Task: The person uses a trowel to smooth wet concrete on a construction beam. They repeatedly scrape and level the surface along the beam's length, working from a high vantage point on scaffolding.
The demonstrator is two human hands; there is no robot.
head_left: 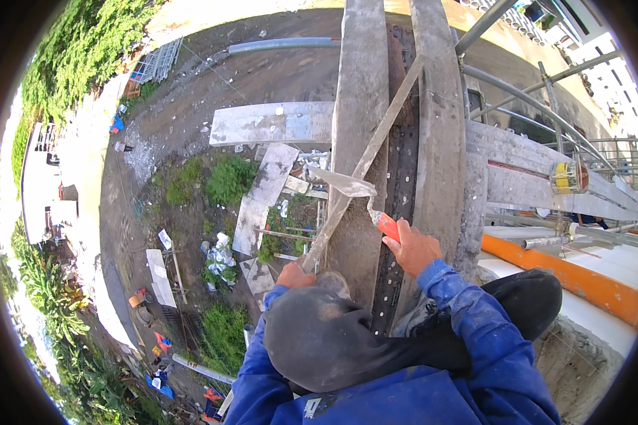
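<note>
My right hand (415, 248) grips the orange handle (386, 225) of a grimy trowel, whose pointed metal blade (340, 183) lies across a long, narrow straightedge (383, 124). My left hand (294, 276) is closed on the lower end of that straightedge, which slants up to the right over two long weathered planks (359, 85) (436, 106). A dark, perforated channel (397, 163) runs between the planks. My bent knee in dark trousers (298, 326) is just below my left hand, partly hiding what is beneath it.
Metal scaffold tubes (510, 85) stand at the right, with boards, a yellow object (563, 177) and an orange beam (560, 273) below. At the left is a drop to dirt ground with loose panels (269, 191), bushes (230, 177), white bags (220, 258) and scattered debris.
</note>
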